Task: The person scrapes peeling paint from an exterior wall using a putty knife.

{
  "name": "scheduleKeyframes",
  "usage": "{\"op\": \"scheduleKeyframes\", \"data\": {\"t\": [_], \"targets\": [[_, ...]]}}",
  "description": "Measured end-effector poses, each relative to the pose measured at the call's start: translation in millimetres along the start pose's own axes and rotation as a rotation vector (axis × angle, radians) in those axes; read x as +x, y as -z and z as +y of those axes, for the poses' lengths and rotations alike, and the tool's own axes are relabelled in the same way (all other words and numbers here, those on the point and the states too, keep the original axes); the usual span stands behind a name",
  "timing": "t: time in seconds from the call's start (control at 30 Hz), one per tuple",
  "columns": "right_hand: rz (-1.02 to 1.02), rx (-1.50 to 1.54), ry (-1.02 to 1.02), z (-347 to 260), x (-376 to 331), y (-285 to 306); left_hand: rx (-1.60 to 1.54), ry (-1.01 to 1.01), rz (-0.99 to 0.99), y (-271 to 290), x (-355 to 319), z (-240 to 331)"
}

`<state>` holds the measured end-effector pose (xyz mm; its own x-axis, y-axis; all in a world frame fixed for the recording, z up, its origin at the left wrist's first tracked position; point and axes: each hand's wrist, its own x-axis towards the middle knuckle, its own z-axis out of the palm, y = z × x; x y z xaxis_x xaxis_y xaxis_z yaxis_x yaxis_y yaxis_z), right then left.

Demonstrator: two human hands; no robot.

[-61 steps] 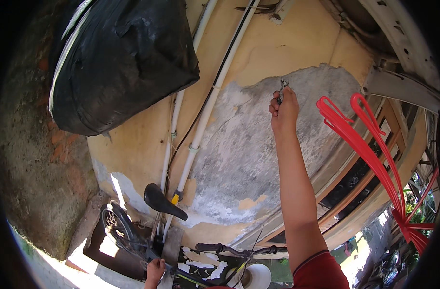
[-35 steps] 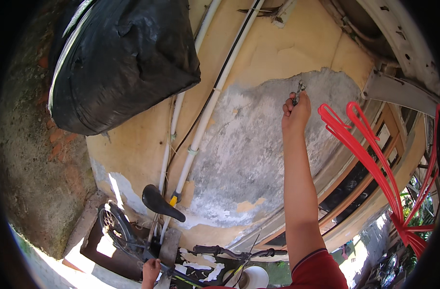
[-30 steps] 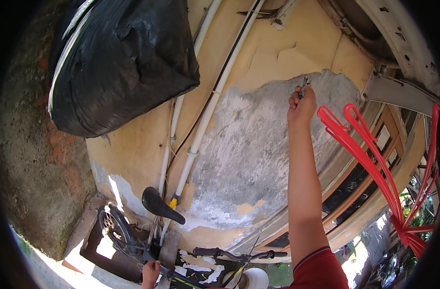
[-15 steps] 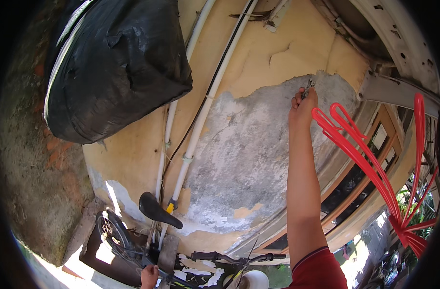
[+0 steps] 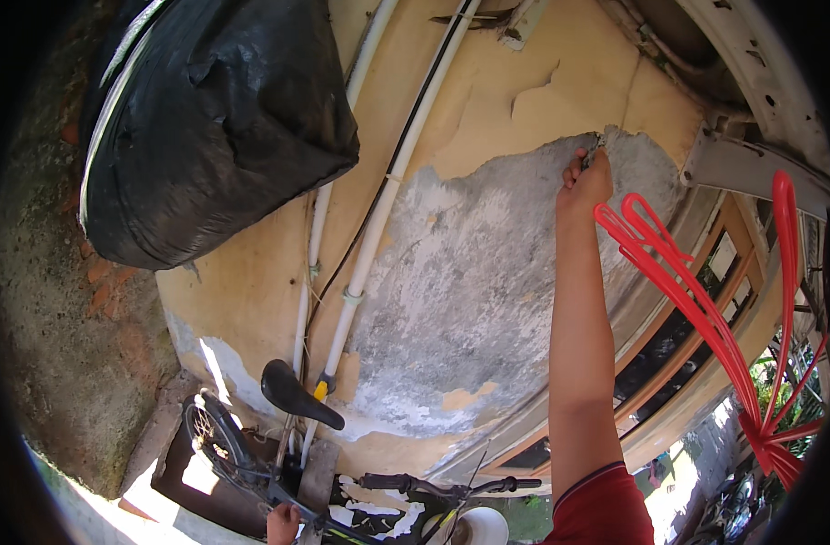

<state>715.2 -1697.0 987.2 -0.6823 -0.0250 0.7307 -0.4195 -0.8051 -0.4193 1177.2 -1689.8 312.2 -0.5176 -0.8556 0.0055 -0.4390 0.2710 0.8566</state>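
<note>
My right hand [image 5: 586,179] reaches up at the end of a stretched arm, its fingers closed around a small dark metallic tool [image 5: 589,162] whose kind I cannot make out. The tool's tip is at the upper edge of the bare grey patch [image 5: 469,263], where yellow paint [image 5: 560,100] ends in a ragged line. Low in the view, my left hand [image 5: 282,524] shows only in part beside the bicycle frame, its fingers curled; whatever is in them, if anything, is hidden.
A large black plastic-wrapped bundle [image 5: 224,136] hangs at upper left. White pipes [image 5: 369,245] run along the wall. Below are a bicycle saddle [image 5: 297,395], handlebars [image 5: 451,490] and a white bucket [image 5: 481,527]. Red looped straps [image 5: 696,309] hang right of my arm, near a wood-framed window [image 5: 678,341].
My right hand has moved slightly up and to the right with the tool, closer to the paint's ragged edge. The view has shifted a little; my left hand has hardly moved.
</note>
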Motion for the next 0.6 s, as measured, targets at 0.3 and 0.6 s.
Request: {"op": "scheduleKeyframes", "data": {"t": [0.3, 0.6], "targets": [[0.013, -0.045, 0.052, -1.3, 17.2, -1.1, -0.068, 0.076, -0.013, -18.1, 1.9, -28.9], [0.031, -0.085, 0.03, -14.4, 19.1, -1.2, -0.048, 0.093, -0.091, -11.4, 4.6, -8.5]]}}
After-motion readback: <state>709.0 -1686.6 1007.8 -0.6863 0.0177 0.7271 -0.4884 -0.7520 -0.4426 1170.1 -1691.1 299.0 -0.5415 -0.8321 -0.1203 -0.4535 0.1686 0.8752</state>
